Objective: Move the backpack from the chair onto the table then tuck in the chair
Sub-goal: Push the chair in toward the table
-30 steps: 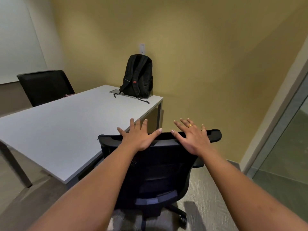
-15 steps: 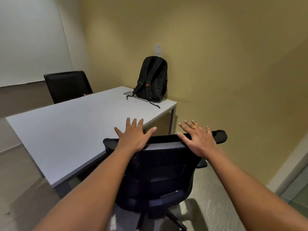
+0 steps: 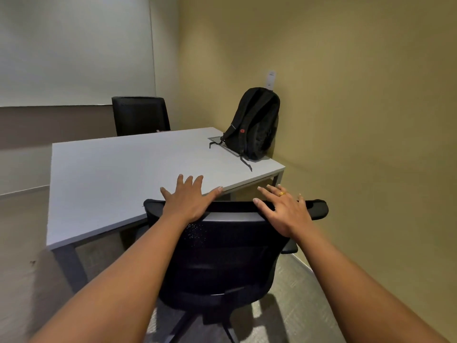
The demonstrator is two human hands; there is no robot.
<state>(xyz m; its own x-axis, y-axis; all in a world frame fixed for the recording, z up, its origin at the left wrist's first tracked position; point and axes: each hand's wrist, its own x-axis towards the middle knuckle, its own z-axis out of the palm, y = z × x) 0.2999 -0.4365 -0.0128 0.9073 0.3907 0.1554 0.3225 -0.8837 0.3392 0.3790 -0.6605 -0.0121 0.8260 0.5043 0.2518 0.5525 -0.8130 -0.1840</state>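
Note:
The black backpack point(image 3: 254, 125) stands upright on the far right corner of the grey table point(image 3: 118, 174), leaning against the yellow wall. A black mesh office chair point(image 3: 222, 256) faces the table's near edge, its seat partly under the tabletop. My left hand point(image 3: 189, 200) lies flat on the left of the chair's top rail, fingers spread. My right hand point(image 3: 283, 209), wearing a gold ring, rests flat on the right of the rail, fingers apart. Neither hand curls around the rail.
A second black chair point(image 3: 141, 116) stands behind the table's far side, below a whiteboard point(image 3: 74, 50). The yellow wall point(image 3: 358, 120) runs close along the right of the table and chair. A cable hatch point(image 3: 218, 141) is set into the tabletop beside the backpack.
The view has swung left and the chair has rolled closer to the table, its back now nearer the table edge. Both hands stay flat on the top rail.

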